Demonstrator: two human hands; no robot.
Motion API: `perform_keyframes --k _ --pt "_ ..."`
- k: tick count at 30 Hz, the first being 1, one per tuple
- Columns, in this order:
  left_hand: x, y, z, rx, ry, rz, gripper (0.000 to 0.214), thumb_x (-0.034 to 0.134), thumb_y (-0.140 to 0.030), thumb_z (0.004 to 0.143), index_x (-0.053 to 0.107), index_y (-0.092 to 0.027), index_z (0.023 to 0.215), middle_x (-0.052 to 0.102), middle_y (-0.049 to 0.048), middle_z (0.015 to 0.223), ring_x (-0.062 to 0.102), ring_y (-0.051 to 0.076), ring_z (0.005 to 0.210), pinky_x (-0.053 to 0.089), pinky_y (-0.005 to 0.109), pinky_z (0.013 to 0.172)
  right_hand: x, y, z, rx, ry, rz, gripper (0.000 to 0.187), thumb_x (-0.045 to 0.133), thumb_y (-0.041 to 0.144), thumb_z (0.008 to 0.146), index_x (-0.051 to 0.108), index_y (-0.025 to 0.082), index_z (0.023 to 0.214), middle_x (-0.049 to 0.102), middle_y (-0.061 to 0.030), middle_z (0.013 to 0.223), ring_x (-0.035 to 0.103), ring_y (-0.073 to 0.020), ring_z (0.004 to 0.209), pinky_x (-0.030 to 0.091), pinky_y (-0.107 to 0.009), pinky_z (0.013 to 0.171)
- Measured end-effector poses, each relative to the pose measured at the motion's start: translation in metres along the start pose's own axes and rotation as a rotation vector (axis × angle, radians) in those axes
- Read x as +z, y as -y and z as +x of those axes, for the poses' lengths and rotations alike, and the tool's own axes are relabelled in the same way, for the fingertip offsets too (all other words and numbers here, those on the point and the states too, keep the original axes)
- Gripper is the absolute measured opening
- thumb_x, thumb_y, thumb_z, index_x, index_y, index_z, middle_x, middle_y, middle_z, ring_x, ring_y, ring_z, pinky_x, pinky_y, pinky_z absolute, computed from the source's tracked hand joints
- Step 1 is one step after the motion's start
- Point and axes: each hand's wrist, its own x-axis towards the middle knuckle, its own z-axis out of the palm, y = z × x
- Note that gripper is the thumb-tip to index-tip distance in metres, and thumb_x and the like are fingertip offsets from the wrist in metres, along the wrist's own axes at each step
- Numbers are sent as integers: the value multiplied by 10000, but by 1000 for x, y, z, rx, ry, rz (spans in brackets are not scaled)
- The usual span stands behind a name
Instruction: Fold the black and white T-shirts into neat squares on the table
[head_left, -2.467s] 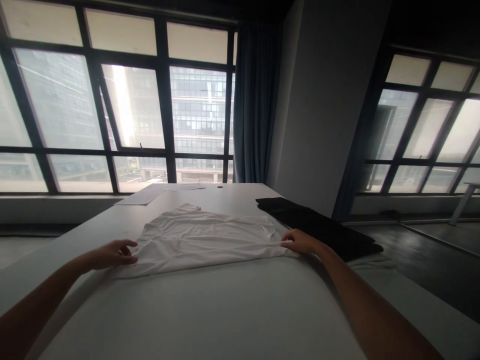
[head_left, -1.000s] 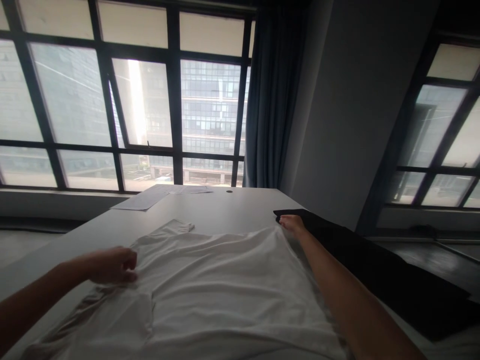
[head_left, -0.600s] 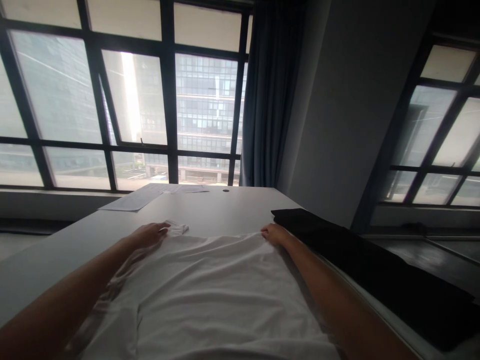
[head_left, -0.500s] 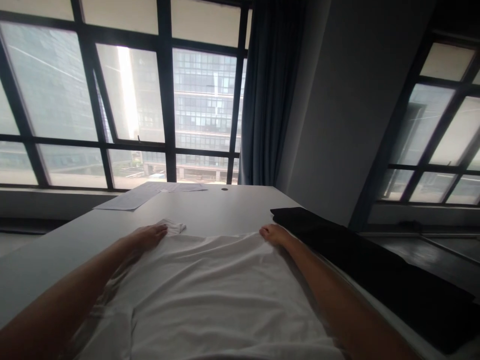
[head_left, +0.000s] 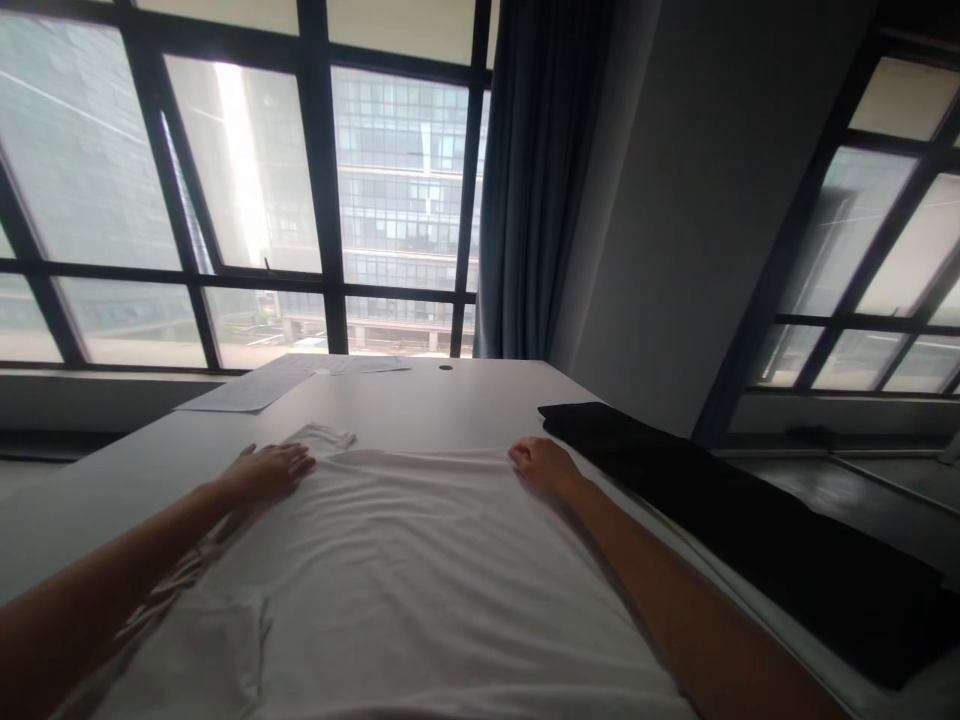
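Note:
A white T-shirt lies spread on the table in front of me, with soft wrinkles across its middle and a folded-over part at its lower left. My left hand rests at its far left corner, fingers stretched out and lying flat on the cloth. Beyond those fingers, a small flap of the white fabric sticks out. At the far right corner, my right hand has its fingers curled in on the shirt's edge.
Along the right side of the white table lies a folded black cloth. Paper sheets sit at the far left, and a dark round spot marks the far edge. Windows and a blue curtain stand behind.
My left hand has loosened from a grip into flat, spread fingers and shifted slightly left. The shirt's far edge lies straighter and its large folds are flatter. My right hand stays at its corner.

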Motion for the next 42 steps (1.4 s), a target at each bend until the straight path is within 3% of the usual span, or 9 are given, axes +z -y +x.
perform_keyframes --k 5,9,15,18,22,27,31,36,42 --pt "3 -1 -9 -20 125 15 783 312 -667 867 339 -237 1520 236 113 1609 215 349 1475 223 629 1125 6 -1 9 -43 279 -29 712 496 545 909 443 96 1459 336 -173 1552 306 -284 1433 248 -355 1158" --pt "3 -13 1 -8 123 -1 776 297 -651 882 296 -230 1534 194 106 1617 177 331 1488 177 629 1139 9 -6 19 18 294 -80 657 299 531 994 296 158 1535 201 -115 1611 168 -268 1484 144 -465 1190" --pt "-14 -39 5 25 -87 137 647 295 -541 930 426 -214 1473 288 127 1592 237 342 1467 76 644 1137 3 -2 3 9 128 -213 506 346 427 1003 480 188 1428 387 -138 1532 311 -292 1425 211 -523 1146" --pt "-32 -40 -21 6 -162 101 611 286 -546 925 593 -202 1327 528 152 1447 476 344 1314 289 556 1079 -7 -7 -31 -134 84 -120 463 443 419 960 575 196 1343 492 -135 1456 436 -276 1342 316 -420 1106" --pt "-50 -27 -81 -62 -53 -49 658 283 -668 865 738 -201 952 740 149 1037 670 318 925 477 418 789 -30 -21 -86 -244 113 105 387 529 469 893 725 185 1069 700 -110 1123 648 -235 976 461 -300 872" --pt "-50 -10 -148 -133 181 -181 688 398 -825 702 674 -202 606 727 121 721 664 291 679 487 370 654 -65 -24 -135 -172 364 227 577 561 716 780 725 163 756 695 -66 712 601 -186 652 418 -265 608" --pt "-41 -13 -175 -220 138 -249 571 613 -736 575 712 -199 743 747 111 821 676 275 740 509 330 652 -77 -18 -162 -139 526 271 592 658 745 662 735 167 768 689 -60 705 589 -176 637 414 -255 588" --pt "-36 -25 -186 -163 -42 -261 317 609 -529 640 655 -218 683 741 67 790 673 246 760 506 303 687 -69 -22 -184 -141 442 285 405 746 516 631 730 165 832 691 -50 758 593 -176 677 417 -247 592" --pt "-47 -21 -181 -132 -199 -431 486 486 -646 679 641 -195 773 719 76 772 662 246 728 508 316 649 -66 -31 -184 -207 322 277 228 613 372 754 689 161 794 683 -54 783 590 -179 714 423 -256 633"
